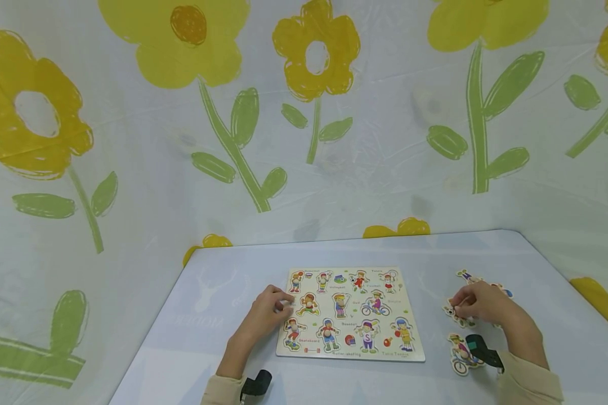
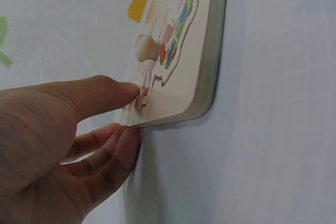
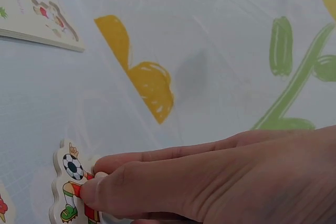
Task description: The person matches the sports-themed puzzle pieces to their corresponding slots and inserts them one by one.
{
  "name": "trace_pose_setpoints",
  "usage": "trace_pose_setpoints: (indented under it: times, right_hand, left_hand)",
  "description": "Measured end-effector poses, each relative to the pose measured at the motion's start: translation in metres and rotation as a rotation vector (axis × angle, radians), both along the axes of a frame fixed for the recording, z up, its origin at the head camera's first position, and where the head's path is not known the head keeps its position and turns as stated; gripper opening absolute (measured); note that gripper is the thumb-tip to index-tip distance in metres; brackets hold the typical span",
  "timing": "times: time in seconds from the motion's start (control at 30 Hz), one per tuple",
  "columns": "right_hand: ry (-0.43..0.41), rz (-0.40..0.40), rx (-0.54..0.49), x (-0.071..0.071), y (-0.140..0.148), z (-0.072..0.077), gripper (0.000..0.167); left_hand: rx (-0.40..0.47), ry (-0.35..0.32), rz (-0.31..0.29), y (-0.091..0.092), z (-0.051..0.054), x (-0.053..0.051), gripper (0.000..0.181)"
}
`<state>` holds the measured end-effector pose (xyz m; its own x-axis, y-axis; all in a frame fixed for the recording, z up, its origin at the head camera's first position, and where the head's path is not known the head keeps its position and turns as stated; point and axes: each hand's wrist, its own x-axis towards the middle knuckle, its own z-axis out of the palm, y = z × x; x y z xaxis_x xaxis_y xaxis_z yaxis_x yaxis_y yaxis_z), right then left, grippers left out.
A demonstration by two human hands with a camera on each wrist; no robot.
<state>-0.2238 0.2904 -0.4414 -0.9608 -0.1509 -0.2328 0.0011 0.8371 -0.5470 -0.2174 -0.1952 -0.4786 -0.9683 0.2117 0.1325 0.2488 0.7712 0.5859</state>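
A wooden peg puzzle board [image 1: 354, 355] with pictures of children at sports lies on the table. At its left edge is my left hand [image 1: 269, 312]. The left wrist view shows the thumb [image 2: 100, 95] on the board's top and the curled fingers [image 2: 113, 156] against its edge. A round wooden knob [image 2: 148, 48] stands up from the board nearby. To the right of the board, my right hand [image 1: 486, 306] pinches a football player puzzle piece [image 3: 73, 167] between thumb and fingers. The piece's right part is hidden behind the hand.
A cyclist puzzle piece [image 1: 458, 357] lies near the right wrist, just below the football piece. More loose pieces [image 1: 466, 275] lie beyond the right hand, partly covered by it. Behind the table hangs a white cloth [image 1: 375, 169] with yellow flowers.
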Motion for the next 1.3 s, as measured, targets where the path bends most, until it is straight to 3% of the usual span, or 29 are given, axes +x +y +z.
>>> trace_pose_setpoints:
  times: [1.0,1.3]
  right_hand:
    - [-0.013,0.005,-0.004,-0.003,-0.007,0.001,0.019]
    - [0.064,0.033,0.028,-0.006,-0.022,0.002,0.015]
  left_hand:
    - [-0.002,-0.004,0.004,0.000,-0.001,-0.001,0.025]
    - [0.007,-0.008,0.003,0.000,0.001,0.000,0.024]
